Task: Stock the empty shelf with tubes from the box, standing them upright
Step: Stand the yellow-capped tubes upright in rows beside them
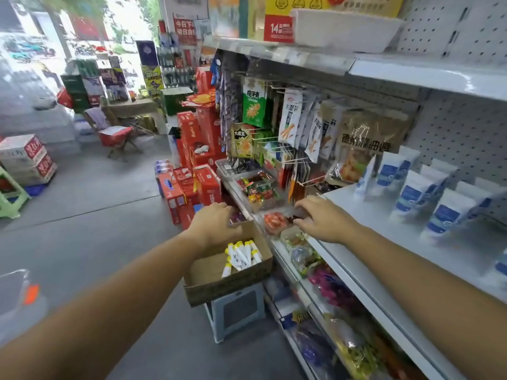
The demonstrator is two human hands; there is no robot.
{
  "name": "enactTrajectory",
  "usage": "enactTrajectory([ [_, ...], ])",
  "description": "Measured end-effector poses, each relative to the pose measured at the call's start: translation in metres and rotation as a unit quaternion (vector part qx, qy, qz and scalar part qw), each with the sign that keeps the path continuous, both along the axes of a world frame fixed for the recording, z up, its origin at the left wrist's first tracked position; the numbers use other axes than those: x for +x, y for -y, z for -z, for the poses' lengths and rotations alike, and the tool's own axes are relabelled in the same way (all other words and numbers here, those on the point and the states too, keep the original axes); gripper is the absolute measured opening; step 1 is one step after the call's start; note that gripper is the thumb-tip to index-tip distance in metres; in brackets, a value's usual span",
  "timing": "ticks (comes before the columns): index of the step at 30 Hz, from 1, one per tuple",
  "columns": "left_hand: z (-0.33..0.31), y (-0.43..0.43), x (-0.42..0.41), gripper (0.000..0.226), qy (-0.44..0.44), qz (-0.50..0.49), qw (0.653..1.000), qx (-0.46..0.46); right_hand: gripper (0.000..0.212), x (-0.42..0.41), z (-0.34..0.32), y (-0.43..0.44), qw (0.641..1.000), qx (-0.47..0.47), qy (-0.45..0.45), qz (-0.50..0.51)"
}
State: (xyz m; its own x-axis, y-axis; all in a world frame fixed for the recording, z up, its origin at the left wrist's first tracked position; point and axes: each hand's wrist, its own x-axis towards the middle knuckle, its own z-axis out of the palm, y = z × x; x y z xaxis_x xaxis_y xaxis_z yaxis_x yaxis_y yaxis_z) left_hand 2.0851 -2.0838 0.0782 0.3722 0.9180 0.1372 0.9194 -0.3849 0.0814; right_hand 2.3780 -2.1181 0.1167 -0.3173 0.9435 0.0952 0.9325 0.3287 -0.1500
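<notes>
White shelf [384,242], mid level: white-and-blue tubes [444,215] stand in rows on its rear right part, close to the pegboard back. Lower shelf [277,249] beneath it: clear tubs and bags of snacks [304,259] lie along its length. Grey floor [96,215]: small plastic stool [236,314] stands just beside the shelving with a cardboard box [227,286] on its top; stacked red cartons [192,185] stand further along the aisle.

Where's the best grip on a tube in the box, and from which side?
Pinch the white body of a top tube mid-length, coming straight down through the open top of the box. The tubes lie flat, bunched side by side near one wall, so only their upper faces are free.
</notes>
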Motion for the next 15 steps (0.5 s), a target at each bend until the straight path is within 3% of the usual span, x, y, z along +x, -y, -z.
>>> enactTrajectory([
  [15, 0.101, -0.084, -0.045, 0.046, -0.049, -0.028, 0.995, -0.087, 0.052, -0.058, 0.095, -0.119, 0.995, -0.08, 0.013, -0.049],
])
